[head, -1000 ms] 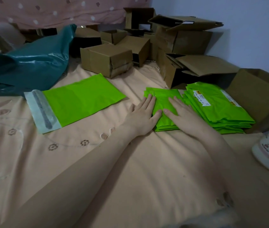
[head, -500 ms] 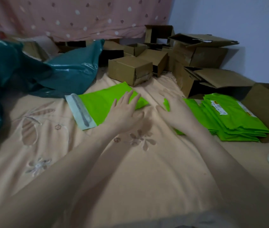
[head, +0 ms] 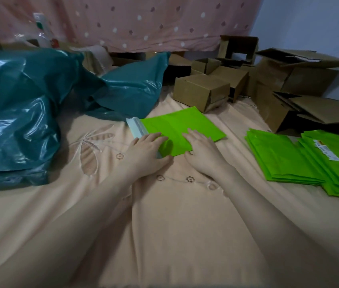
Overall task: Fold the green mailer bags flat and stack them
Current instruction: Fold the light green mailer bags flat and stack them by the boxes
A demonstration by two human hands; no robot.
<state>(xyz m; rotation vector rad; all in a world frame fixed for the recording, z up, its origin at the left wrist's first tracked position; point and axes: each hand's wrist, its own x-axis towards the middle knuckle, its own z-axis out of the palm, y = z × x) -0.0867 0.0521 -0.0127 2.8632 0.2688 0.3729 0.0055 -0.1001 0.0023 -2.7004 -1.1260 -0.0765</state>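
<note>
An unfolded green mailer bag (head: 182,125) with a pale adhesive flap at its left end lies flat on the peach bedsheet (head: 164,215) at the centre. My left hand (head: 146,151) rests on its near left corner, over the flap end, with its fingers extended. My right hand (head: 203,149) lies flat on the bag's near edge, fingers straight. To the right sit two overlapping stacks of folded green mailer bags (head: 285,159), the right-hand stack (head: 336,163) bearing a white label.
Large crumpled teal plastic bags (head: 19,113) fill the left side. Several brown cardboard boxes (head: 202,92) crowd the back and right behind the bags. A pink dotted cloth (head: 143,21) hangs at the back.
Both hands left the folded stack on the right and moved left onto the unfolded bag. The view swung left, so the stacks now sit at the right edge.
</note>
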